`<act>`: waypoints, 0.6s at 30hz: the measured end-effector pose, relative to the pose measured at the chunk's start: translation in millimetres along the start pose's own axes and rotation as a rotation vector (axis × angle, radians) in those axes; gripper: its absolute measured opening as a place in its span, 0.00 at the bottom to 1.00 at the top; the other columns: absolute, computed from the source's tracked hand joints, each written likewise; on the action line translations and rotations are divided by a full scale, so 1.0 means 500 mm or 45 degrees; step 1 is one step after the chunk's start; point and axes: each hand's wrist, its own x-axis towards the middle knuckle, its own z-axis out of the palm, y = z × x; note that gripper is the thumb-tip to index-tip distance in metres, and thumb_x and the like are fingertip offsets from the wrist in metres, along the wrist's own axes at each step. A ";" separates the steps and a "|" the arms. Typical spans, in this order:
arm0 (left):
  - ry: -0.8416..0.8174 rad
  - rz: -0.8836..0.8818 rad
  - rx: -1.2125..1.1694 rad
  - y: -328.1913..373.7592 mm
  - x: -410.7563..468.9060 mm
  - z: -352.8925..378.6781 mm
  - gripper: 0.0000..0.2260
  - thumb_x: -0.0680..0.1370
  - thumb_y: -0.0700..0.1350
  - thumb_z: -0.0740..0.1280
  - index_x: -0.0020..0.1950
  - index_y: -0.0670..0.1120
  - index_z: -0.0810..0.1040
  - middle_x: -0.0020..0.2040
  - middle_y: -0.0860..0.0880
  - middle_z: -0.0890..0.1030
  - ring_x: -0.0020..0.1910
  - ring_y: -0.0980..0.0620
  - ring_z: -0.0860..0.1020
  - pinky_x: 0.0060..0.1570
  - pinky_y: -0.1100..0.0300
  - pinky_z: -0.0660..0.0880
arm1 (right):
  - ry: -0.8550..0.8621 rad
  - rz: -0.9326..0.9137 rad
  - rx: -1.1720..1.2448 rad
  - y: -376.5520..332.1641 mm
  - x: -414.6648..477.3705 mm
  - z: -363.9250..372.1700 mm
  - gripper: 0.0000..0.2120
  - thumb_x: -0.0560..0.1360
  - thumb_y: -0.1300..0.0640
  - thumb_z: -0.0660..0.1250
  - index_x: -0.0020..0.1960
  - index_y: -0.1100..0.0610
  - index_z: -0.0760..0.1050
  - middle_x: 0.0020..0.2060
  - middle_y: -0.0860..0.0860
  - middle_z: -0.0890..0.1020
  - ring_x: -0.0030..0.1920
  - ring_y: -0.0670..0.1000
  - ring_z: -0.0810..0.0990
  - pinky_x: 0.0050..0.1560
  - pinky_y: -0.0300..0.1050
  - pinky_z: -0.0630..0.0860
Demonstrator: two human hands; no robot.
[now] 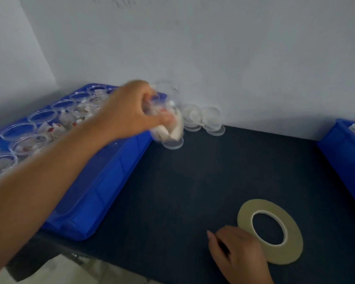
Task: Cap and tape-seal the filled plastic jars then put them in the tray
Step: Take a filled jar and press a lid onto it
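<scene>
My left hand (131, 111) curls round a filled clear jar (170, 126), blurred, just past the right rim of the blue tray (103, 181) and near the stacked lids (203, 119). My right hand (240, 255) lies against the tape roll (293, 228). Its fingers are tucked under, so I can't tell whether it grips anything.

A clear plastic jar (169, 121), blurred and packed with white and red pieces, is uncapped and gripped in the left hand (131, 111) just past the far corner of the left blue tray (111, 181). Rows of open jars (29, 144) stand in that tray, several holding the same pieces. One clear lid (173, 144) lies flat on the table beneath the held jar, with more lids (203, 119) piled against the wall. A pale tape roll (270, 230) lies flat nearby.
</scene>
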 end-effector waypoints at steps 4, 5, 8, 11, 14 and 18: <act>-0.493 0.124 -0.216 0.136 -0.143 0.080 0.25 0.66 0.78 0.73 0.55 0.68 0.70 0.57 0.60 0.80 0.51 0.56 0.82 0.48 0.53 0.84 | -0.130 0.439 0.249 -0.039 0.025 -0.002 0.42 0.64 0.27 0.77 0.70 0.50 0.76 0.62 0.38 0.79 0.61 0.38 0.78 0.62 0.38 0.76; -0.530 0.151 -0.237 0.158 -0.167 0.103 0.22 0.68 0.75 0.74 0.51 0.68 0.67 0.61 0.60 0.78 0.53 0.55 0.81 0.50 0.53 0.83 | -0.150 0.582 0.401 -0.046 0.028 0.001 0.52 0.58 0.23 0.77 0.74 0.46 0.69 0.67 0.35 0.75 0.66 0.37 0.75 0.68 0.42 0.75; -0.454 0.175 -0.303 0.174 -0.200 0.147 0.25 0.69 0.69 0.77 0.46 0.62 0.63 0.66 0.62 0.75 0.58 0.58 0.79 0.51 0.58 0.79 | -0.044 0.807 0.669 -0.052 0.035 0.012 0.66 0.53 0.22 0.80 0.82 0.42 0.55 0.74 0.36 0.71 0.75 0.38 0.70 0.76 0.50 0.72; -0.558 0.139 -0.265 0.163 -0.215 0.177 0.26 0.66 0.72 0.77 0.51 0.64 0.65 0.62 0.64 0.75 0.54 0.63 0.78 0.47 0.63 0.77 | 0.054 0.709 0.586 -0.051 0.035 0.015 0.61 0.59 0.33 0.84 0.83 0.40 0.54 0.75 0.34 0.70 0.76 0.39 0.70 0.73 0.40 0.72; -0.902 0.103 -0.325 0.140 -0.227 0.201 0.33 0.64 0.76 0.75 0.61 0.67 0.66 0.62 0.66 0.74 0.57 0.64 0.78 0.54 0.58 0.80 | 0.104 0.638 0.540 -0.045 0.030 0.029 0.46 0.65 0.43 0.84 0.78 0.37 0.65 0.70 0.38 0.76 0.70 0.44 0.77 0.65 0.44 0.79; -0.964 -0.206 -0.981 0.090 -0.166 0.220 0.24 0.70 0.78 0.69 0.60 0.70 0.71 0.69 0.67 0.77 0.67 0.63 0.78 0.67 0.51 0.79 | 0.161 0.619 0.455 -0.035 0.030 0.032 0.40 0.65 0.40 0.85 0.72 0.38 0.69 0.66 0.40 0.77 0.66 0.48 0.80 0.61 0.50 0.81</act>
